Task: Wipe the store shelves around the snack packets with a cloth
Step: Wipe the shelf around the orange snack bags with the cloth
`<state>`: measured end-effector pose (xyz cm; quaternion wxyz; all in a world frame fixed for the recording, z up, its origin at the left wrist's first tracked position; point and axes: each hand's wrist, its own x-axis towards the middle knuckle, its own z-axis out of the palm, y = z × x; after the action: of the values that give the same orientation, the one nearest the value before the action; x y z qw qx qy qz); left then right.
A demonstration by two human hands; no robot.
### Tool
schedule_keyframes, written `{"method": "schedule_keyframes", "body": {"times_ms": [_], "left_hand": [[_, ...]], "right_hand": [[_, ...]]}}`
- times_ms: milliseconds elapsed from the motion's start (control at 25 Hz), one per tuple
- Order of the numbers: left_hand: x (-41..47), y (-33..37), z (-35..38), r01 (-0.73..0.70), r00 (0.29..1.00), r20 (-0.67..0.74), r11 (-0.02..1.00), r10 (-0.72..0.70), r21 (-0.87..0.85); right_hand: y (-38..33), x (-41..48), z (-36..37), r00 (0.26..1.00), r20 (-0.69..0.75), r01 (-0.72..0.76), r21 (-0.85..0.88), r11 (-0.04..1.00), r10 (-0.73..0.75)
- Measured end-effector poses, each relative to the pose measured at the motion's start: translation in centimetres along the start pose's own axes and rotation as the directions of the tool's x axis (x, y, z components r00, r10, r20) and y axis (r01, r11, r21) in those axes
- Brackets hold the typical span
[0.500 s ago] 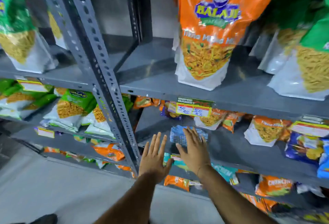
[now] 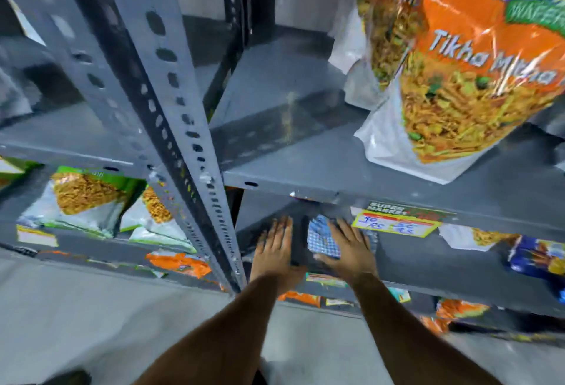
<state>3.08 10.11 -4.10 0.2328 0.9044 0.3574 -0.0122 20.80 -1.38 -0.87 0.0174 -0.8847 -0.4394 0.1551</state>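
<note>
A blue checked cloth (image 2: 322, 239) lies flat on the grey lower shelf (image 2: 412, 259). My right hand (image 2: 348, 245) presses on the cloth's right part with fingers spread, palm down. My left hand (image 2: 275, 247) lies flat on the bare shelf just left of the cloth, fingers apart, holding nothing. A big orange snack packet (image 2: 477, 72) stands on the upper shelf (image 2: 305, 155) above. Small snack packets (image 2: 477, 236) lie further right on the lower shelf.
A perforated grey steel upright (image 2: 183, 127) runs diagonally just left of my left hand. Green and white packets (image 2: 88, 198) fill the neighbouring rack at left. A yellow price label (image 2: 397, 222) hangs on the upper shelf's edge. Grey floor (image 2: 91, 317) lies below.
The camera has come closer and tilted down. Both hands have reached further onto the lower shelf; my left hand now lies flat on it, and my right hand stays on the cloth.
</note>
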Motion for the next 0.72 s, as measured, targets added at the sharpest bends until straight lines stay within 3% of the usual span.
{"method": "schedule_keyframes", "body": {"times_ms": [80, 240, 400, 480, 520, 600, 720], "left_hand": [[0.7, 0.0, 1.1, 0.017, 1.000, 0.027, 0.998, -0.015, -0.056], [-0.3, -0.2, 1.7, 0.047, 0.989, 0.134, 0.994, -0.060, 0.099], [-1.2, 0.5, 1.1, 0.048, 0.985, 0.157, 0.983, -0.076, 0.179], [-1.5, 1.1, 0.6, 0.057, 0.980, 0.174, 0.978, -0.093, 0.202], [-1.9, 1.4, 0.4, 0.060, 0.981, 0.166, 0.976, -0.096, 0.211], [-2.6, 1.9, 0.0, 0.051, 0.986, 0.147, 0.979, -0.081, 0.197], [-4.6, 2.1, -1.0, 0.032, 0.995, 0.090, 0.982, -0.049, 0.184]], "right_hand": [[-0.1, -0.3, 0.6, 1.000, -0.022, 0.002, -0.024, 1.000, -0.002], [-1.4, -2.0, 1.5, 0.999, -0.038, 0.010, -0.160, 0.987, -0.016], [-2.4, -1.7, 1.7, 0.996, 0.071, -0.050, -0.157, 0.986, 0.061], [-2.5, -2.3, 0.3, 0.999, 0.002, -0.038, -0.170, 0.985, 0.038], [-2.4, -2.8, -0.2, 0.999, -0.044, -0.006, -0.142, 0.990, 0.000], [-3.0, -4.0, -1.5, 0.999, 0.006, 0.038, -0.004, 0.999, -0.038], [-4.1, -6.6, -3.2, 1.000, -0.024, -0.015, 0.163, 0.987, 0.019]]}}
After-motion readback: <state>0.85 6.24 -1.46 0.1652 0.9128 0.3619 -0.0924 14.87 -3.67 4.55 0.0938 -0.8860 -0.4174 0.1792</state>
